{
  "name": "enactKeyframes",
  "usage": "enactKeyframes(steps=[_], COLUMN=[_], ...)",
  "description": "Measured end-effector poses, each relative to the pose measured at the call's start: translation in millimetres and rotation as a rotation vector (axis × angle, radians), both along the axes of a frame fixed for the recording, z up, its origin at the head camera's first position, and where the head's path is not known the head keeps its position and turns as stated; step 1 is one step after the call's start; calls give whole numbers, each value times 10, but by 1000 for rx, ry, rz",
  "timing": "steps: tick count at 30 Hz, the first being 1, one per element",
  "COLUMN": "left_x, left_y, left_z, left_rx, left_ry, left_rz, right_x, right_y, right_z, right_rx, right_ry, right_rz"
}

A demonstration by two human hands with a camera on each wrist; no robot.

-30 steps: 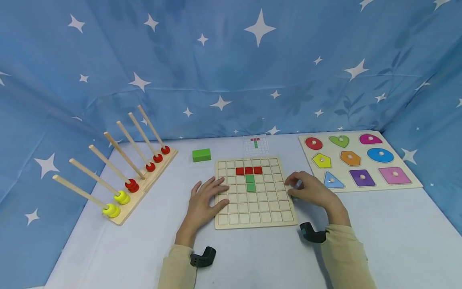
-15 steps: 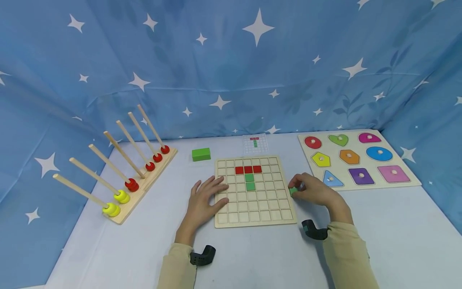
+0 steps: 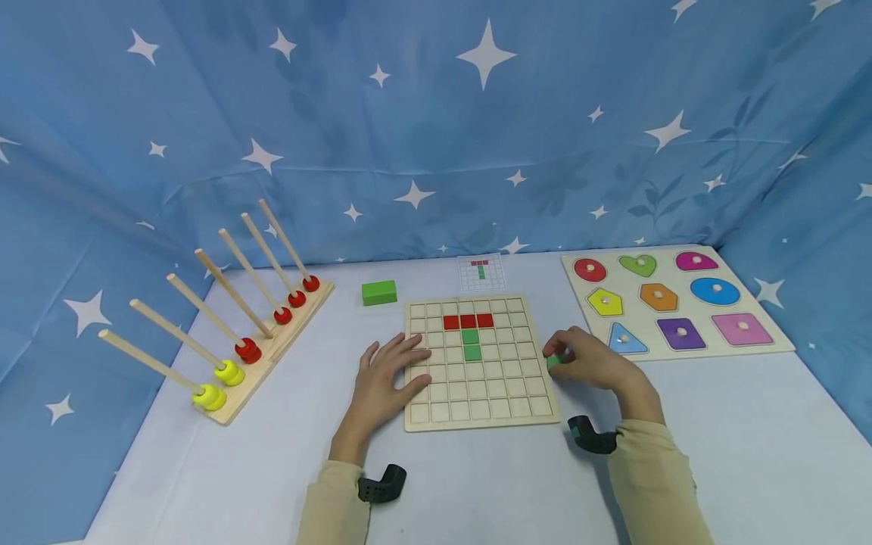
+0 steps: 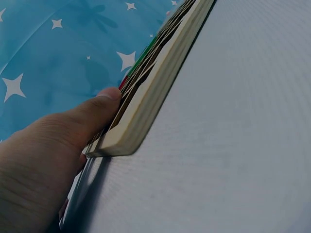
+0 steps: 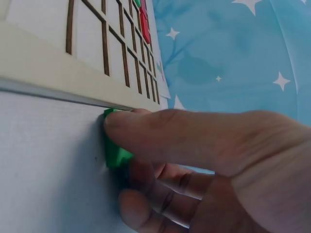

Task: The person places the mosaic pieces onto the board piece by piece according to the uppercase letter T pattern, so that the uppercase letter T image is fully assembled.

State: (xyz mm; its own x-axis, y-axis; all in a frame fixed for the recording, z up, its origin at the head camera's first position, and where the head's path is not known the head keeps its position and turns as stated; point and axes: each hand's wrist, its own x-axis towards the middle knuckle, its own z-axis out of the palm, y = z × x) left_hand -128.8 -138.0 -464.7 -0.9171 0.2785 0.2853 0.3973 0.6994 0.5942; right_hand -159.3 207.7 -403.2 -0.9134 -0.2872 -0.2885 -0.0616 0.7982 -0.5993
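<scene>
The wooden grid board [image 3: 482, 424] lies flat, with red squares [image 3: 468, 322] in a row and green squares [image 3: 471, 353] below them. My left hand [image 3: 381, 390] rests with spread fingers over the board's left edge. In the left wrist view, the thumb [image 4: 104, 109] lies on the board's rim. Just off the board's right edge, my right hand [image 3: 593, 365] pinches a small green block [image 3: 554, 362] between thumb and fingers. Seen from the right wrist, the green block [image 5: 115, 150] is at the tablecloth beside the board's rim, partly covered by the thumb.
A pattern card [image 3: 482, 272] lies behind the board. A larger green block [image 3: 378, 293] sits at its back left. A peg stand with rings [image 3: 272, 348] is on the left; a shape puzzle board [image 3: 640, 299] lies back right. A starry curtain [image 3: 436, 136] hangs behind.
My right hand has shifted slightly right, away from the board's edge, and the green block in its fingers has come into sight. The left hand stays in place.
</scene>
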Motion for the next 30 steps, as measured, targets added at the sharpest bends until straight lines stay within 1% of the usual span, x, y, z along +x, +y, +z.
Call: enactKeyframes(steps=[4, 8, 12, 15, 23, 26, 30], left_x=[-4, 2, 11, 15, 21, 23, 26], left_y=[1, 4, 8, 8, 5, 4, 6], left_z=[-1, 3, 14, 21, 16, 14, 17], left_rx=[1, 2, 3, 0, 6, 2, -1], left_ry=[6, -2, -7, -7, -6, -2, 5], left_rz=[0, 0, 0, 0, -1, -1, 0], right_x=[-1, -10, -26, -37, -73, -87, -94], right_y=[1, 23, 49, 46, -36, -89, -152], right_z=[7, 16, 15, 9, -45, -72, -96], right_rx=[-26, -51, -101, -149, -253, -268, -247], right_ry=[10, 32, 89, 112, 99, 113, 153], right_rz=[6, -1, -30, -63, -127, -135, -122])
